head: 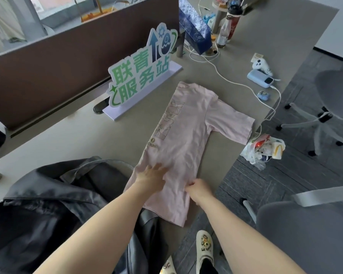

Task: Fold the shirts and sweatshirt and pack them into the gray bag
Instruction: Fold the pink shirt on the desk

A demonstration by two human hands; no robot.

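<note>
The desk [246,62] runs from near left to far right, and the step in hand looks like folding the pink shirt [186,139] lengthwise. The gray bag [53,204] slumps at the near left, its edge touching the shirt's near left corner, so the packing distance is short. The shirt lies flat in the middle of the desk, its left side apparently already folded in and one sleeve [232,123] still spread to the right. That sleeve should come in first, laid straight along the body so the strip keeps an even width. The left hand [151,178] rests flat with fingers straight on the near part of the cloth, gripping nothing; it should keep pinning the fabric. The right hand [198,189] pinches the near right edge with curled fingers, and should lift gently without dragging.
</note>
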